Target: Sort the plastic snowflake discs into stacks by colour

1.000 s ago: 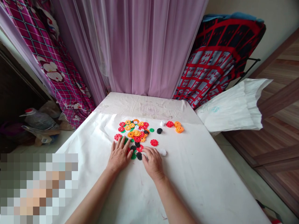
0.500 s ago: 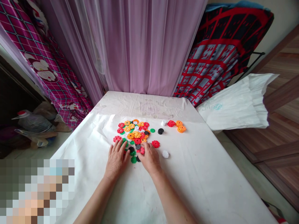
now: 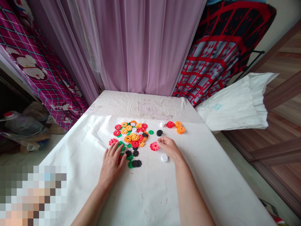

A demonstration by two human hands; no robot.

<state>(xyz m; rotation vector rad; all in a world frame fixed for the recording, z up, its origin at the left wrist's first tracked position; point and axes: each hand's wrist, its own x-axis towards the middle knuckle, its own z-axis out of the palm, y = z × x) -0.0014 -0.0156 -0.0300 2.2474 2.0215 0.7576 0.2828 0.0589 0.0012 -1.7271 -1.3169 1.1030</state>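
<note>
A loose pile of flower-shaped plastic discs in red, orange, green, black and white lies on the cloth-covered table. My left hand rests on the pile's near left edge, fingers spread over red and green discs, some hidden beneath it. To the right of the pile, my right hand pinches a red disc at its right edge, low over the table. Just nearer me is a small white stack. Black discs lie between my hands.
Beyond my right hand stand a black stack, a white stack, red discs and orange discs. A single green disc lies beside the pile. A white bag adjoins the table's right edge; curtains hang behind.
My right hand has moved right from the pile to the separate red disc, carrying a red disc away from the pile's near side. The left hand has stayed at the pile, fingers slightly more apart.
</note>
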